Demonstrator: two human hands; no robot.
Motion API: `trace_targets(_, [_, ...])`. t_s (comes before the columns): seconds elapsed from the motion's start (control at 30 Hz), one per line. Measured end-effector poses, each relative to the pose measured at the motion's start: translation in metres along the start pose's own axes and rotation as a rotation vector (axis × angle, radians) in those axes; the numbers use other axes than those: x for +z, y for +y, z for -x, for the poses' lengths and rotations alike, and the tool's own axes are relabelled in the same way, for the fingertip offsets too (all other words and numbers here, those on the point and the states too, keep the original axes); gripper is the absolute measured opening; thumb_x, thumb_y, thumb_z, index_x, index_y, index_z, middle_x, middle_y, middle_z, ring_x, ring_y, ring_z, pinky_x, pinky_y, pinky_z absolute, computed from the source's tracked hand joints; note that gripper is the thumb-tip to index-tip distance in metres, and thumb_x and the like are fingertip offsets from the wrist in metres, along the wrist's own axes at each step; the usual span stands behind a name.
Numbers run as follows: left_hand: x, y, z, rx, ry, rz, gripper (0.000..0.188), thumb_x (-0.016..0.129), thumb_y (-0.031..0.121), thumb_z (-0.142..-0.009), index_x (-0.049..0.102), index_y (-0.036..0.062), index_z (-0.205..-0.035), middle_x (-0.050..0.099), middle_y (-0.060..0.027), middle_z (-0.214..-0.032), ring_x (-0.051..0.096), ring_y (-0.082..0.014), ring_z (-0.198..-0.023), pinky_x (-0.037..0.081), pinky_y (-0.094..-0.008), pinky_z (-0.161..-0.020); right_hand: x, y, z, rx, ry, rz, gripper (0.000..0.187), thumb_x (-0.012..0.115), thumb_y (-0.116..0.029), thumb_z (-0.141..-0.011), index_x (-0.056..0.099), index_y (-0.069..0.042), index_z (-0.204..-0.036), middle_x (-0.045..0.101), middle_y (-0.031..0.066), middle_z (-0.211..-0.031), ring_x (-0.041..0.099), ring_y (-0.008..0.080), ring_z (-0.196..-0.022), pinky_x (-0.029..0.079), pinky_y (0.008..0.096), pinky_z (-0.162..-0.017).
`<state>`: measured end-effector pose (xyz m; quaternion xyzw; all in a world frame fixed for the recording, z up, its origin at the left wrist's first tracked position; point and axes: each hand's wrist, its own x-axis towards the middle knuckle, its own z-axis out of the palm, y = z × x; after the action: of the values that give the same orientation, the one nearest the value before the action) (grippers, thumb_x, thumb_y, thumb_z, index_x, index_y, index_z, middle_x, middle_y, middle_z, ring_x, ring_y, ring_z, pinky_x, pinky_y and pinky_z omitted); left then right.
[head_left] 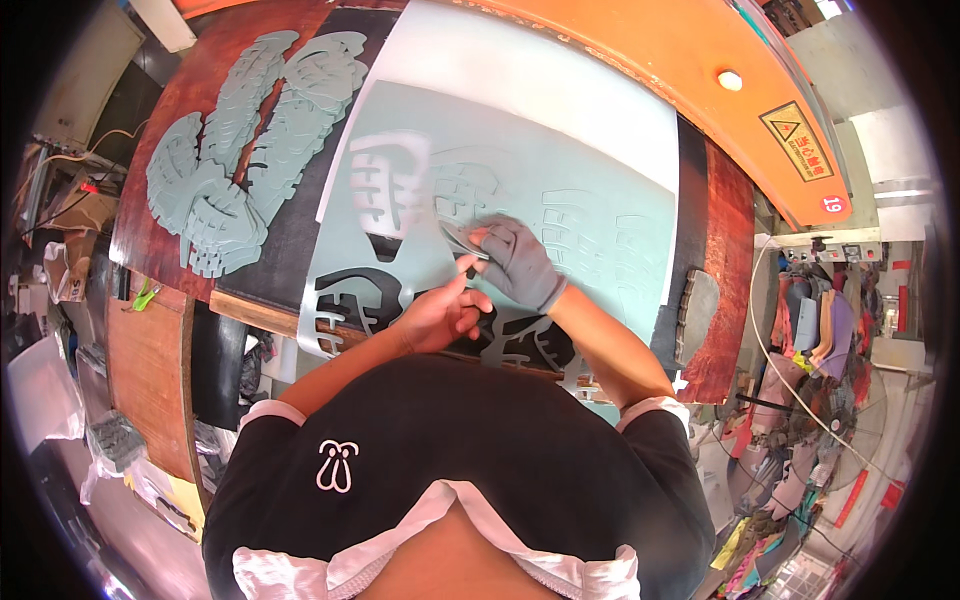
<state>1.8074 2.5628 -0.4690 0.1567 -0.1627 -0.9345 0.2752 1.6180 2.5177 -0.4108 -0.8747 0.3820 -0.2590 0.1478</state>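
My right hand point(518, 265), in a grey glove, is closed on a thin curved piece with a shiny metal-like edge point(458, 240); its exact kind is hard to make out. Close beside it, my bare left hand point(447, 310) has a finger stretched up to the piece, the other fingers loosely curled and apart. Both hands are over a pale grey-green sheet point(600, 225) marked with slotted shoe-upper outlines. Shoe-shaped openings along the sheet's near and left parts show white and black below. Part of the held piece is hidden by the glove.
Stacks of cut grey-green shoe-upper pieces point(225, 215) lie on the left of the red-brown table point(135, 235). A large orange machine beam point(690, 85) crosses the far side. A grey slotted piece point(697, 312) rests at the right. Hanging coloured pieces point(825, 330) are beyond.
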Motion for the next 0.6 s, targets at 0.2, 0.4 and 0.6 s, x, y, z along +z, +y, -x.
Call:
trace_targets(0.2, [-0.018,-0.003,0.0,-0.002,0.264,-0.063,0.048,0.03,0.044,-0.099,0.038,0.0123,-0.134,0.058,-0.0066,-0.09,0.046,-0.0119,-0.062,0.045,-0.0327,-0.068,-0.03,0.048,-0.052,0.815,0.222,-0.265,0.034,0.051,-0.032,-0.089,0.06,0.001,-0.09,0.059,0.0114,-0.075,0.053,0.0184,-0.069,0.045,0.0344,-0.069])
trace_targets(0.4, [-0.021,-0.007,0.0,-0.041,0.319,-0.029,0.048,0.03,0.043,-0.099,0.046,0.0066,-0.127,0.058,-0.0086,-0.092,0.049,-0.0131,-0.065,0.046,-0.0324,-0.071,-0.115,0.144,-0.133,0.945,0.719,-0.182,0.038,0.05,-0.033,-0.085,0.065,0.001,-0.091,0.066,0.0167,-0.083,0.062,0.0278,-0.08,0.047,0.0377,-0.072])
trace_targets(0.6, [-0.017,-0.003,0.003,-0.052,0.324,0.003,0.048,0.031,0.044,-0.099,0.047,0.0072,-0.127,0.058,-0.008,-0.095,0.054,-0.0147,-0.073,0.046,-0.0337,-0.074,-0.206,0.139,-0.143,0.587,0.809,-0.263,0.025,0.05,-0.024,-0.089,0.057,0.0,-0.088,0.056,0.0064,-0.074,0.052,0.0144,-0.068,0.045,0.032,-0.063])
